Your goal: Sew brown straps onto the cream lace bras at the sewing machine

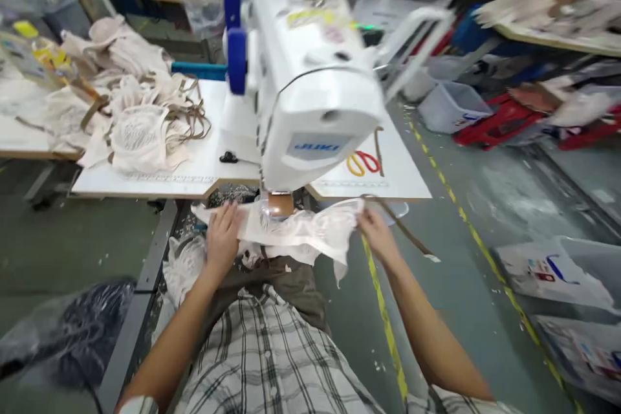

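Note:
A white bra (310,226) with lace cups stretches between my hands, passing under the needle area of a white sewing machine (320,123). My left hand (224,233) grips the bra's left part, fingers pressed on the fabric beside the machine's orange-brown guard (280,204). At the other end, my right hand (374,228) pinches the cup's upper edge. A brown strap (407,233) trails from near my right hand out over the floor. The needle itself is hidden. More white lace (187,265) hangs by my lap on the left.
A heap of pale bras (138,116) with brown straps covers the left of the white table (213,168). Scissors with red and yellow handles (363,163) and a small black-handled tool (229,157) lie by the machine. Plastic bins (453,107) stand on the floor at right.

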### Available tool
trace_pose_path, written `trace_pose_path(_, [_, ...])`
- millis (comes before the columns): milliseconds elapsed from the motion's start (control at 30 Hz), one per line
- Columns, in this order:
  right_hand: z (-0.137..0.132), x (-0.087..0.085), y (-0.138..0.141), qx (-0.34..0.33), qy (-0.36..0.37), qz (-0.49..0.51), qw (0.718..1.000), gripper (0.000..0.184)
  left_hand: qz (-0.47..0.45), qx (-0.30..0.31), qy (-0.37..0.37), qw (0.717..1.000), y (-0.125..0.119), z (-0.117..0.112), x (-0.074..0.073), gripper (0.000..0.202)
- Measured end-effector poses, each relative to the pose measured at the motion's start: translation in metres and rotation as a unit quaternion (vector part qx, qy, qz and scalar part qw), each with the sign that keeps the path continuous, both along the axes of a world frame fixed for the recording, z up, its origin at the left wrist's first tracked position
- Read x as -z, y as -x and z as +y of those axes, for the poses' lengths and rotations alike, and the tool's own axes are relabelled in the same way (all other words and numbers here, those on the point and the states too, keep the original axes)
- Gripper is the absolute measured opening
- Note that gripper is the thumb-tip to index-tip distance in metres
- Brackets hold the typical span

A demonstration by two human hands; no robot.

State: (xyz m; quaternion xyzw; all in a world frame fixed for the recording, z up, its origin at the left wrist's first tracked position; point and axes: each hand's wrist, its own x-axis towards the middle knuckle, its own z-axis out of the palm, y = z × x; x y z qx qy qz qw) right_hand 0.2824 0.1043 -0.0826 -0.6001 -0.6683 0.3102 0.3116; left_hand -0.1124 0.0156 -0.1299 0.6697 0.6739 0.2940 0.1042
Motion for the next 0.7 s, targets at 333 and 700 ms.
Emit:
trace_pose_path(333, [0.005, 0.033, 0.099, -0.125, -0.049, -0.105, 0.985, 0.058, 0.026, 0.037, 0.044, 0.998, -0.022, -0.029, 0.053, 0.059])
trace_pose_path(700, [-0.012, 0.063, 0.121, -0.115, -0.088, -0.055, 0.988, 0.052, 0.044, 0.125, 0.033, 0.991, -0.069, -0.017, 0.052, 0.061])
